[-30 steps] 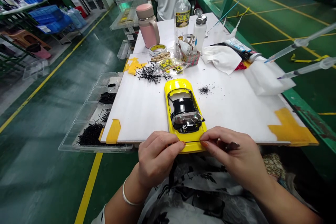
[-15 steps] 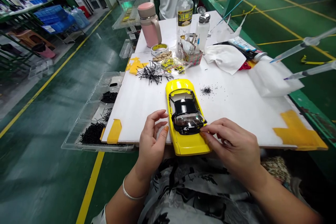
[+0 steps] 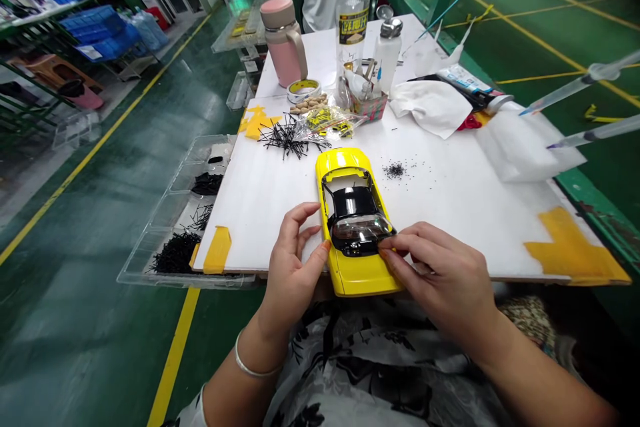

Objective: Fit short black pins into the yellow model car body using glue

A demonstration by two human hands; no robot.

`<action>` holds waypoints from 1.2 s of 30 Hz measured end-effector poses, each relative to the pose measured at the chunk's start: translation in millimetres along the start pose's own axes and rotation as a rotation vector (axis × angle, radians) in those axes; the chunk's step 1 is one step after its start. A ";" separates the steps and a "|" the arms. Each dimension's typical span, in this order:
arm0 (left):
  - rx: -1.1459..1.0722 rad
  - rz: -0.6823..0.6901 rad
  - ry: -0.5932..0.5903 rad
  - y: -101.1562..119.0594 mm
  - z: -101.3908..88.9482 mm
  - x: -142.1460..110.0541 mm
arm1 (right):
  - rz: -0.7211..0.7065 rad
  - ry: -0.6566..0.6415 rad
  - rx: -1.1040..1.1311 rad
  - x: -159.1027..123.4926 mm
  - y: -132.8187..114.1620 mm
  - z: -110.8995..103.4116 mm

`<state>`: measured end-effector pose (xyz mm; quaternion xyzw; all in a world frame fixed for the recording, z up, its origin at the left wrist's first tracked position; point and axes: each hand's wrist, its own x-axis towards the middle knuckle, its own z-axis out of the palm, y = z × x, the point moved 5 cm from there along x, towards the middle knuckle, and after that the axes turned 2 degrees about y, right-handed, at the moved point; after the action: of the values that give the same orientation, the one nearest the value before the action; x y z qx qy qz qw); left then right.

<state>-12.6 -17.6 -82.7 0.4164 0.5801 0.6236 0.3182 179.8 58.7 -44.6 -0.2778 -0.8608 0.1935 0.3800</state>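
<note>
A yellow model car body (image 3: 365,275) with a black roof (image 3: 353,201) lies at the table's near edge. Its clear windshield (image 3: 361,228) sits above a black strip at the windshield's base. My left hand (image 3: 296,257) rests against the car's left side, fingers curved and apart, the thumb tip touching the yellow edge. At the right lower corner of the windshield, my right hand (image 3: 437,263) has thumb and forefinger pinched together; whatever is between the tips is too small or hidden to make out. Tiny black pieces (image 3: 395,170) lie scattered right of the car.
Behind the car are black sticks (image 3: 286,137), a plastic bag of yellow parts (image 3: 327,121), a tape roll (image 3: 304,90), a pink mug (image 3: 284,43) and a clear bottle (image 3: 352,20). A white cloth (image 3: 433,105) lies right; a compartment tray (image 3: 150,240) of black parts sits left.
My left thumb has moved right, onto the car's edge. My right fingertips stay pinched at the windshield corner, shifted very slightly. The car has hardly moved.
</note>
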 end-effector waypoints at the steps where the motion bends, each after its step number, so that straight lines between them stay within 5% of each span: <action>1: -0.002 0.000 -0.010 0.7 1.0 0.0 | -0.001 -0.011 -0.012 0.8 -0.5 0.1; 18: 0.098 0.010 -0.071 3.1 19.9 10.6 | 0.073 -0.003 0.000 0.3 15.8 -14.1; 31: 0.080 0.003 -0.080 -0.3 19.2 6.4 | -0.130 -0.194 0.006 -8.8 21.7 -3.1; 36: -0.158 0.011 0.048 -0.4 11.4 5.5 | -0.061 -0.182 0.185 -4.2 30.4 -6.6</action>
<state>-5.0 -7.5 -82.5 0.3783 0.5342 0.6789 0.3326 197.2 80.2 -59.3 -0.1967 -0.8782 0.2851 0.3299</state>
